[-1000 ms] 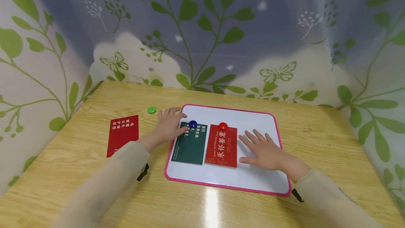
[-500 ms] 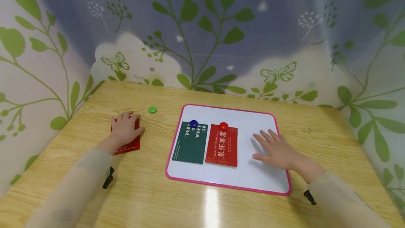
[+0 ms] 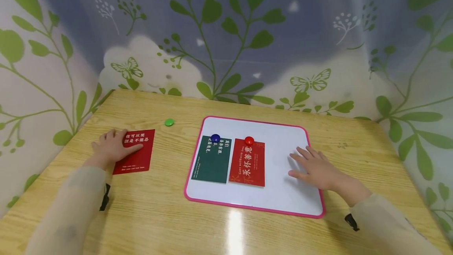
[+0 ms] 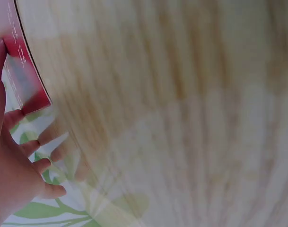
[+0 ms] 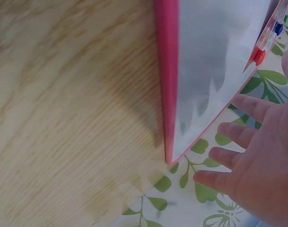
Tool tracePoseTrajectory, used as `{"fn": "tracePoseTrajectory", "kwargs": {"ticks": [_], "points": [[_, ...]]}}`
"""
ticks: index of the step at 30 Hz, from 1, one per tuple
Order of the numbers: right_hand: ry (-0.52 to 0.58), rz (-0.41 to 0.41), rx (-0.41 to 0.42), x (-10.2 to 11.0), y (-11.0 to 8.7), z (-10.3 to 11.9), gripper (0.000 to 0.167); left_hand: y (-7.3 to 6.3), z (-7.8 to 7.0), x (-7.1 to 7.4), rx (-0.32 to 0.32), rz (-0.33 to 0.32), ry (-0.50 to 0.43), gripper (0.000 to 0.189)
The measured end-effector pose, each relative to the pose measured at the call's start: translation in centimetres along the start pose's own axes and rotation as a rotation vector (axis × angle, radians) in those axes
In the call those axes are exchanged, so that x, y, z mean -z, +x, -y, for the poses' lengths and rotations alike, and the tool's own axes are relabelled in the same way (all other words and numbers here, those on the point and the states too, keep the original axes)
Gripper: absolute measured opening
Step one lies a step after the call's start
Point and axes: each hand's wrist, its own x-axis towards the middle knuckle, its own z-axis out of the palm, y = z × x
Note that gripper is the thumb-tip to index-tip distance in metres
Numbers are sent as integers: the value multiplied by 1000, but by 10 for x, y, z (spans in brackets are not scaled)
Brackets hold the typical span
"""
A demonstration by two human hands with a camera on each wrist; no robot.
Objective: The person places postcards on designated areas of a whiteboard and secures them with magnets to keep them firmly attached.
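Observation:
On the table at the left lies a red card (image 3: pixel 138 158) with white lettering. My left hand (image 3: pixel 111 148) is at its left edge, thumb reaching over the card and the other fingers spread beyond the edge. In the left wrist view the thumb and index finger lie along the card (image 4: pixel 35 97); whether they press on it is hard to tell. My right hand (image 3: pixel 316 170) hovers with spread fingers above the right part of a pink-edged whiteboard (image 3: pixel 233 196), holding nothing. On the board are a green card (image 3: pixel 212 164) under a blue magnet (image 3: pixel 215 138) and a red card (image 3: pixel 247 168) under a red magnet (image 3: pixel 249 141).
A green magnet (image 3: pixel 169 122) sits on the wooden table (image 3: pixel 166 223), between the loose red card and the whiteboard, farther back. A leaf-patterned curtain (image 3: pixel 226 50) stands behind the table and at both sides.
My left hand has moved left from the green card on the board, across the loose red card, to that card's left edge. My right hand has drawn back slightly to the right.

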Motion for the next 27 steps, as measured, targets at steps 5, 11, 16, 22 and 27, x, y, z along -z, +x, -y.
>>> {"fn": "tracePoseTrajectory", "kwargs": {"ticks": [5,11,16,22,27], "points": [[-17,-8,0,-3,-2,-6,63,-1,0,5,2,-9,-32,89],[-16,-15,4,-3,-4,-8,61,2,-2,11,41,26,-97,94],[-17,-13,2,-2,-4,-9,60,5,-8,13,76,74,-250,92],[-15,-13,-16,-3,-6,-11,61,8,-15,11,61,99,-361,82],[-3,-1,-33,-9,-6,-21,68,10,-16,11,52,39,-373,64]]}}
